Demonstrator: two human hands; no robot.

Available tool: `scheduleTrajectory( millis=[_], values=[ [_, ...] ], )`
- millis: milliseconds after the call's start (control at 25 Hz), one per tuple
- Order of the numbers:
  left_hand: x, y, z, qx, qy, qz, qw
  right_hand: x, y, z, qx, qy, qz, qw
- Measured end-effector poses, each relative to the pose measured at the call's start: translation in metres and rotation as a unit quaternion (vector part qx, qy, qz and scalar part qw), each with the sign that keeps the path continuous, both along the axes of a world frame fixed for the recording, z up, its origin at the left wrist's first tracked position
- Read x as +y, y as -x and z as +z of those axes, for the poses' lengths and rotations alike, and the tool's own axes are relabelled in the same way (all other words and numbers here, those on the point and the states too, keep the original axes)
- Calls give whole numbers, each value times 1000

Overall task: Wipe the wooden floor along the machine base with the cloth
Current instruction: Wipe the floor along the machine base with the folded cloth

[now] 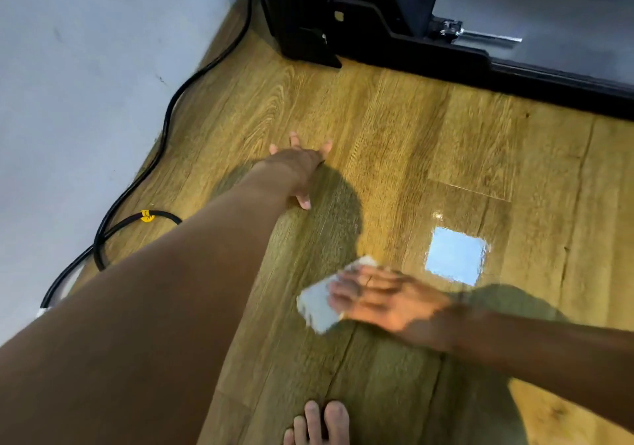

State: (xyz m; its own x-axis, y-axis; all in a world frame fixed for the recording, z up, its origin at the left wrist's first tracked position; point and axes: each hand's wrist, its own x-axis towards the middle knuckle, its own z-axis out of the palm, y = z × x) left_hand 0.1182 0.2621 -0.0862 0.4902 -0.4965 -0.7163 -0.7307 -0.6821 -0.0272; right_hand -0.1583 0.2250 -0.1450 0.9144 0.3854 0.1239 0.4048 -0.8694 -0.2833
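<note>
My right hand [380, 302] presses flat on a folded white cloth [317, 305] lying on the wooden floor [394, 129], fingers spread over it and blurred by motion. My left hand [302, 166] rests flat on the floor further ahead, fingers straight and splayed, bracing my arm. The black machine base [394, 38] runs along the top of the view, well beyond both hands.
A black power cable [164, 136] with a yellow tag snakes along the pale wall [85, 67] at left. My bare toes [319, 420] show at the bottom edge. A bright window reflection [454, 256] shines on the glossy floor right of the cloth.
</note>
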Motion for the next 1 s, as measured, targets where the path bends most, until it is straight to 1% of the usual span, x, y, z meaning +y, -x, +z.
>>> scheduleTrajectory(
  millis=[40, 80, 120, 160, 200, 240, 280, 320, 360, 400, 440, 480, 520, 560, 600, 640, 680, 720, 760, 800, 840, 920, 960, 1000],
  values=[
    [-1, -2, -1, 11, 0, 8, 1000, -1, 4, -3, -16, 4, 65, 998],
    [-1, -2, -2, 19, 0, 13, 1000, -5, -1, 0, -44, 11, 109, 993],
    [-1, -2, -1, 20, 0, 16, 1000, -15, -14, 2, -72, -3, 132, 989],
    [-1, -1, -1, 17, 1, 15, 1000, -30, -25, 2, -82, -84, 104, 988],
    [-1, 1, -2, 10, 3, 8, 1000, -46, -39, 5, -48, -189, 19, 981],
    [-2, 3, -3, 3, 4, -1, 1000, -68, -59, 8, 4, -188, -66, 980],
    [-3, 4, -3, -3, 3, -10, 1000, -89, -75, 11, 31, -156, -134, 978],
    [-4, 4, -4, -7, 0, -16, 1000, -99, -86, 12, 74, -97, -236, 964],
    [-4, 3, -6, -7, -3, -19, 1000, -99, -93, 14, 59, -74, -321, 942],
    [-4, 3, -7, -4, -2, -22, 1000, -94, -96, 15, 33, -57, -341, 938],
    [-4, 2, -9, 0, 4, -25, 1000, -85, -91, 10, 20, -56, -319, 946],
    [-4, 2, -11, 3, 11, -23, 1000, -76, -84, 9, 15, -63, -266, 962],
    [-3, 2, -11, 2, 15, -15, 1000, -82, -81, 7, 8, -55, -203, 978],
    [-2, 2, -12, 1, 15, -5, 1000, -99, -84, 10, 22, -51, -146, 988],
    [-2, 3, -11, 3, 12, 4, 1000, -121, -92, 15, 39, -29, -122, 991],
    [-2, 3, -11, 5, 9, 11, 1000, -145, -106, 16, 39, -25, -149, 988],
    [-3, 4, -11, 8, 6, 15, 1000, -169, -121, 14, 38, -33, -216, 975],
    [-4, 5, -10, 10, 5, 16, 1000, -187, -131, 9, 43, -23, -308, 950],
    [-3, 4, -10, 11, 6, 18, 1000, -194, -140, 1, 43, 3, -373, 927],
    [-3, 4, -9, 12, 8, 20, 1000, -188, -147, -5, 36, 43, -381, 923],
    [-3, 5, -8, 14, 10, 21, 1000, -176, -150, -9, 27, 59, -339, 938],
    [-3, 6, -5, 19, 12, 23, 999, -171, -151, -8, 44, 30, -231, 971],
    [-3, 7, -5, 19, 11, 21, 1000, -179, -154, -3, 55, 16, -209, 976],
    [-3, 7, -4, 17, 10, 20, 1000, -190, -159, 2, 62, 8, -211, 975]
  ],
)
